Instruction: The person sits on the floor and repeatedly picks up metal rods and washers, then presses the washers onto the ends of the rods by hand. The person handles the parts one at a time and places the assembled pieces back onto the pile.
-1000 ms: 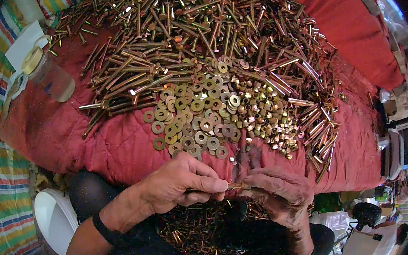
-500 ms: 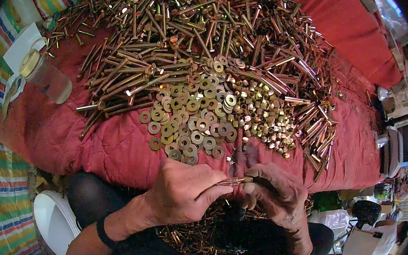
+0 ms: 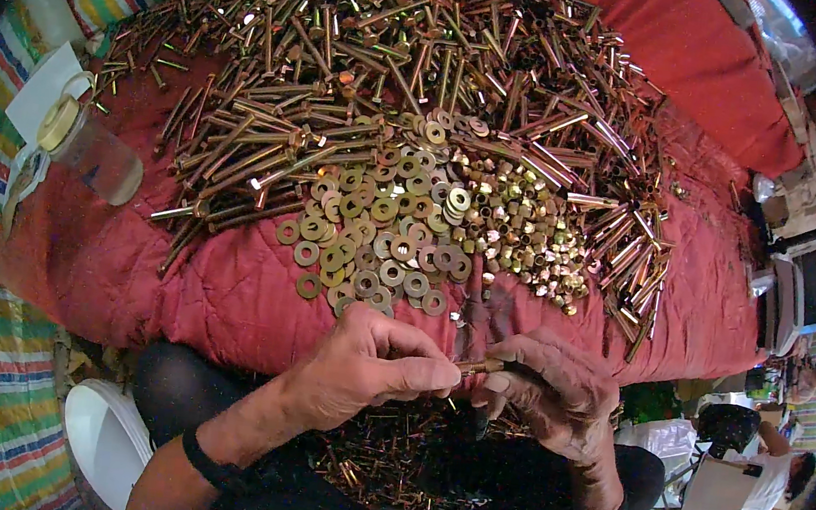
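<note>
Left hand: thumb and fingers pinching one end of a slender brass-toned fastener. Right hand: fingers gripping its other end. Fastener position: between hands, near edge of red quilted cloth. Thereon: flat washers, small nuts, heaped bolts.

Slim bolt spans both grips

The copper-coloured bolt lies nearly level, its right side slightly higher. A short, round, shiny stretch shows between the left hand and the right hand; fingers hide both its ends.
</note>
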`<act>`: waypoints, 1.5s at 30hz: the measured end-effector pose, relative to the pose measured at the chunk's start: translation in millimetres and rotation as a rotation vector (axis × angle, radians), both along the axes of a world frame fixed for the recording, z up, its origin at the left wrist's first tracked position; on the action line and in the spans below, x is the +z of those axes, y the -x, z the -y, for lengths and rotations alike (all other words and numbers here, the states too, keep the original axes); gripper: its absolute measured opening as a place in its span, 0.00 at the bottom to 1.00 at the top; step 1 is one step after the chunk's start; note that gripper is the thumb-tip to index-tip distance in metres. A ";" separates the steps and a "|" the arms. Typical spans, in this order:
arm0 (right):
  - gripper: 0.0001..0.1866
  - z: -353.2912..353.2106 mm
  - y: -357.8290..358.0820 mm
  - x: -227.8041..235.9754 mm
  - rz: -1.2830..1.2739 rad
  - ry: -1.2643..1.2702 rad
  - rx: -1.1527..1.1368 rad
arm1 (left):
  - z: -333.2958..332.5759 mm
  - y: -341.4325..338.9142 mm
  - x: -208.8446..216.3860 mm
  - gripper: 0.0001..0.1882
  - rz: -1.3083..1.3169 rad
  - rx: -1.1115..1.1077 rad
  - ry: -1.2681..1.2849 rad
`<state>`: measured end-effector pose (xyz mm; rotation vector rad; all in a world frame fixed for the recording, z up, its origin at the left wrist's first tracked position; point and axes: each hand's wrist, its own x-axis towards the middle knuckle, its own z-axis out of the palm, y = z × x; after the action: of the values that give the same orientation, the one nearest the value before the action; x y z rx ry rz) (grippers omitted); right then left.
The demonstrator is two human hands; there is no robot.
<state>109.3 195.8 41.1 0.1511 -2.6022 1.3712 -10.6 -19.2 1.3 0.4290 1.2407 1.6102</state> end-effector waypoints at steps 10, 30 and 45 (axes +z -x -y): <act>0.14 3.3 -1.6 0.7 0.325 0.126 -0.081 | -5.0 -8.8 -3.3 0.09 -1.181 0.248 -0.093; 0.12 -2.5 -1.9 3.7 0.133 0.017 -0.061 | -2.2 -8.0 3.3 0.10 -0.786 0.121 0.097; 0.19 -3.1 2.5 2.1 0.017 -0.042 -0.038 | -2.1 -4.7 2.8 0.12 -0.581 0.132 0.014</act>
<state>106.8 198.8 43.2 0.0966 -2.6350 1.3109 -5.9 -17.1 4.1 0.8631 1.7383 1.6417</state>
